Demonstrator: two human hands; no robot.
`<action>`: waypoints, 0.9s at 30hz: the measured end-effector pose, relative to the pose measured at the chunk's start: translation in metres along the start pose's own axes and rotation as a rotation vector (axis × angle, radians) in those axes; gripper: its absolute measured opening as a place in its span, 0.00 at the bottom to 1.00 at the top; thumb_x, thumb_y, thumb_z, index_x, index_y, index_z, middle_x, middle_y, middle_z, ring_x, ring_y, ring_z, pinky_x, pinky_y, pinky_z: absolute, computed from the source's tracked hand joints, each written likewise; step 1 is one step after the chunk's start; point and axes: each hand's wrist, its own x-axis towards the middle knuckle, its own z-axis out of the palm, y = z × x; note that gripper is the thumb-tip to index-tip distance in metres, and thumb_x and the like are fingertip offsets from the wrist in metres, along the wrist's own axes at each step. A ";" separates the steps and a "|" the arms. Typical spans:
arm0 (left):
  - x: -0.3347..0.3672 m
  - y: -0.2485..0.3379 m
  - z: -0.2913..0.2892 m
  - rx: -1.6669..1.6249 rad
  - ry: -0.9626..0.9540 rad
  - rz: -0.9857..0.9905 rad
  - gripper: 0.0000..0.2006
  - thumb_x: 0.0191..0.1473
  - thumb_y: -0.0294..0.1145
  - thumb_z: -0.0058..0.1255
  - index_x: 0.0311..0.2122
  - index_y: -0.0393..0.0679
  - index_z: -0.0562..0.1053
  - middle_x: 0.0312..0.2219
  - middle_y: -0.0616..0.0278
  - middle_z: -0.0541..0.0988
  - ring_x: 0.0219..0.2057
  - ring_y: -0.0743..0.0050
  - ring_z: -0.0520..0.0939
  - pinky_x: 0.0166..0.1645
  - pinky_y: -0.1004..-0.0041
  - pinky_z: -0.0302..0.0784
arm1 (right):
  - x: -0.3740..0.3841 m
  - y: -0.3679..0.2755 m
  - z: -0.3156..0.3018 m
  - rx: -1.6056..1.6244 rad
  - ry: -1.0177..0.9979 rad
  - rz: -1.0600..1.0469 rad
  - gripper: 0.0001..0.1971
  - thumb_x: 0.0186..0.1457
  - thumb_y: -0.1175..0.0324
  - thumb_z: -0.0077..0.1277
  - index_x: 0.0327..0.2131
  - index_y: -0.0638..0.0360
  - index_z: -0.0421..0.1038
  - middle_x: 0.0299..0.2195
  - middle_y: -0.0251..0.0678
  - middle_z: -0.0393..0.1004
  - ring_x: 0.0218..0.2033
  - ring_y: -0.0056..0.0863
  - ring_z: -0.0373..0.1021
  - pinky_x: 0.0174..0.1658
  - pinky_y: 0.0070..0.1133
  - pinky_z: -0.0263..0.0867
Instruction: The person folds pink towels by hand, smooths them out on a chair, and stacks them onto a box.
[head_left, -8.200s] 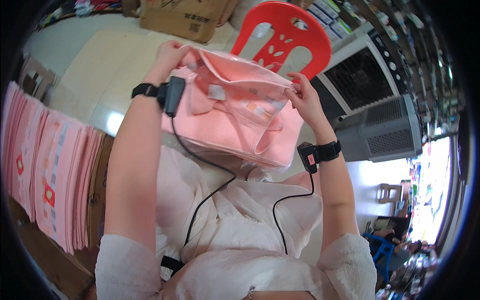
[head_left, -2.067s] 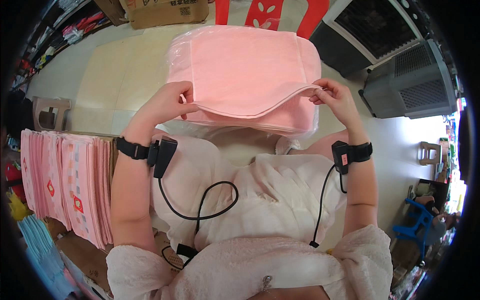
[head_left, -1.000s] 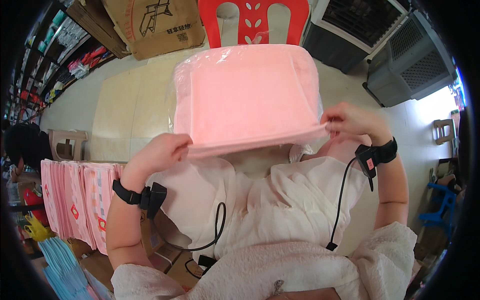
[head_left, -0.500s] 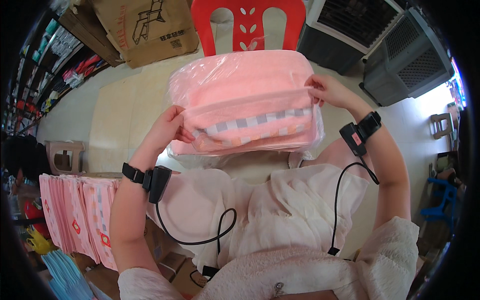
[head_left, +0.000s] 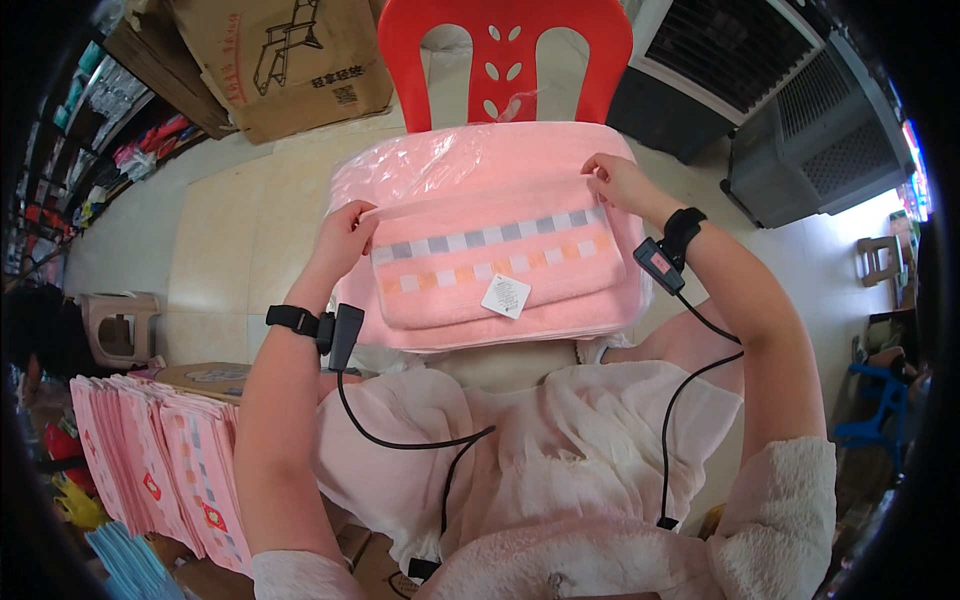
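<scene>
A pink towel [head_left: 450, 295] with a grey-and-white and an orange-and-white checked band lies folded on top of a pink towel stack [head_left: 540, 145]. A small white tag [head_left: 506, 296] rests near its front edge. My left hand [head_left: 345, 236] pinches the towel's far left corner. At the far right corner, my right hand [head_left: 622, 186] pinches the same towel between thumb and fingers. Clear plastic wrap [head_left: 390, 172] covers the stack's left part. A red plastic chair [head_left: 505, 85] supports the stack in front of me.
At my left stand several folded pink towels [head_left: 160, 455] in a row, with light blue ones [head_left: 130, 560] nearer me. A cardboard box [head_left: 290, 70] stands far left, a plastic stool [head_left: 122, 325] at left. Grey air coolers [head_left: 820, 120] stand far right; a blue stool [head_left: 878, 410] is at right.
The towel's near part has come down flat, so both checked bands and the white tag now show. My right hand has shifted slightly left. The view has moved a little.
</scene>
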 end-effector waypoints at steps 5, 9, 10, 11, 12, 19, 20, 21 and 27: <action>0.018 -0.009 0.003 0.180 0.030 0.093 0.07 0.49 0.28 0.45 0.29 0.35 0.69 0.16 0.60 0.72 0.15 0.78 0.71 0.22 0.77 0.67 | 0.001 0.013 0.006 -0.093 0.124 -0.056 0.09 0.46 0.73 0.44 0.34 0.63 0.66 0.21 0.43 0.71 0.22 0.33 0.69 0.30 0.25 0.65; 0.026 -0.021 0.000 0.285 0.033 0.056 0.08 0.45 0.30 0.47 0.28 0.36 0.69 0.19 0.56 0.73 0.20 0.68 0.74 0.27 0.72 0.69 | 0.004 0.012 0.010 -0.102 0.204 -0.029 0.09 0.47 0.72 0.43 0.34 0.61 0.66 0.25 0.46 0.72 0.29 0.38 0.70 0.33 0.28 0.65; 0.027 -0.024 0.000 0.364 0.032 0.053 0.08 0.44 0.31 0.48 0.28 0.36 0.69 0.20 0.55 0.74 0.21 0.65 0.75 0.28 0.71 0.69 | 0.005 0.012 0.011 -0.099 0.201 -0.028 0.09 0.47 0.72 0.43 0.34 0.61 0.66 0.25 0.46 0.72 0.29 0.38 0.70 0.33 0.28 0.65; 0.027 -0.027 0.001 0.366 0.031 0.048 0.08 0.44 0.31 0.48 0.28 0.36 0.69 0.20 0.55 0.74 0.21 0.65 0.75 0.28 0.71 0.69 | 0.006 0.012 0.012 -0.164 0.234 -0.082 0.09 0.47 0.72 0.43 0.34 0.61 0.67 0.26 0.46 0.72 0.29 0.39 0.69 0.34 0.28 0.64; 0.027 -0.029 0.002 0.432 0.082 0.101 0.09 0.43 0.32 0.48 0.27 0.36 0.69 0.22 0.53 0.74 0.23 0.62 0.75 0.29 0.70 0.69 | 0.007 0.012 0.012 -0.227 0.269 -0.137 0.09 0.47 0.71 0.43 0.34 0.61 0.67 0.27 0.46 0.72 0.30 0.40 0.69 0.35 0.29 0.64; 0.023 -0.009 0.005 0.361 0.030 0.106 0.09 0.41 0.32 0.51 0.26 0.37 0.70 0.24 0.55 0.73 0.23 0.66 0.74 0.30 0.72 0.69 | 0.008 0.007 0.012 -0.380 0.272 -0.125 0.09 0.47 0.71 0.43 0.35 0.57 0.68 0.30 0.41 0.72 0.33 0.39 0.69 0.37 0.29 0.64; 0.023 -0.009 0.004 0.363 0.032 0.105 0.09 0.41 0.32 0.51 0.26 0.37 0.70 0.24 0.55 0.73 0.23 0.66 0.74 0.30 0.72 0.69 | 0.008 0.008 0.011 -0.372 0.259 -0.171 0.10 0.46 0.71 0.44 0.35 0.56 0.68 0.31 0.40 0.72 0.33 0.38 0.68 0.37 0.28 0.64; 0.023 -0.009 0.003 0.352 0.009 0.102 0.09 0.41 0.32 0.52 0.26 0.37 0.70 0.23 0.56 0.73 0.22 0.67 0.73 0.29 0.73 0.69 | 0.008 0.008 0.009 -0.364 0.246 -0.218 0.10 0.46 0.70 0.45 0.35 0.55 0.68 0.32 0.39 0.71 0.34 0.38 0.68 0.38 0.28 0.63; 0.027 -0.013 0.003 0.319 -0.023 0.161 0.09 0.40 0.32 0.53 0.25 0.37 0.71 0.21 0.59 0.73 0.23 0.73 0.73 0.29 0.75 0.68 | 0.019 0.013 0.001 -0.381 0.058 -0.402 0.10 0.43 0.68 0.49 0.33 0.58 0.69 0.31 0.39 0.70 0.33 0.37 0.67 0.38 0.28 0.63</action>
